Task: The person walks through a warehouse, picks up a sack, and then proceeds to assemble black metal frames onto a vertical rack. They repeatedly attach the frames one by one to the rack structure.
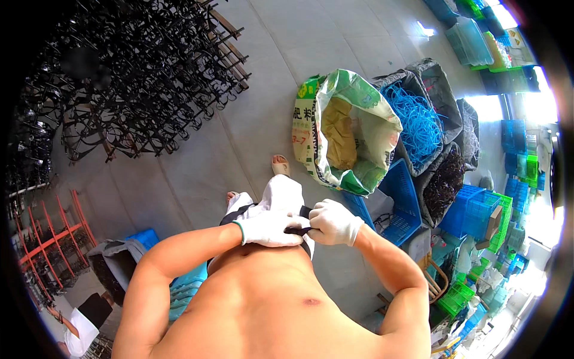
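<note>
Both hands wear white knitted gloves and meet at my waist. My right hand (335,222) is closed round a black band (305,212) at the top of my white trousers (281,192). Against the front of the waist lies my left hand (272,229), its fingers pointing to the right and closed on the same dark band. The gloves hide most of the band, and whether it is a belt or a waistband does not show. Below the trousers, light sandals (280,166) stand on the grey floor.
A large printed woven sack (308,128) holding brown wrapping stands ahead right. Beside it are grey bags, one with blue strips (415,122), and blue crates (406,209). Black hooked metal parts (149,72) are piled far left. Near an orange rack (54,230), another person (81,332) appears.
</note>
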{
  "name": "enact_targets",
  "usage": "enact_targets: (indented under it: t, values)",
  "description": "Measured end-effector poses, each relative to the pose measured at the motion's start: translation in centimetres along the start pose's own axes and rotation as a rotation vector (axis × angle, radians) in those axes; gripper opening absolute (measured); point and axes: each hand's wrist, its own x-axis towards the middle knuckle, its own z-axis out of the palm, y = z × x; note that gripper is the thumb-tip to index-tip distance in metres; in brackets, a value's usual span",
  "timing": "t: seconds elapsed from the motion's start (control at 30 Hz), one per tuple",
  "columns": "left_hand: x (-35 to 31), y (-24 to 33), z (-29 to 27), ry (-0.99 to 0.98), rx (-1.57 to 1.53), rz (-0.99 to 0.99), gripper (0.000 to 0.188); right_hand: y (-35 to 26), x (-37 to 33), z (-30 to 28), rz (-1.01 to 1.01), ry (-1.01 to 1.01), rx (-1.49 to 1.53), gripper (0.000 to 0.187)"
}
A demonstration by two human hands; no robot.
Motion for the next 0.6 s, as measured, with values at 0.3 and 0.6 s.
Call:
enact_targets:
  t: [0.3, 0.6]
  values:
    - [-0.6, -1.5, -0.4, 0.138, 0.002, -0.033, 0.047, 0.8, 1.1, -2.3, 0.002, 0.038, -0.225, 0.018]
    - [-0.6, -12.1, 0.4, 0.294, -0.508, 0.228, 0.026, 5.7, -2.4, -2.2, 0.520, -0.706, 0.337, 0.044]
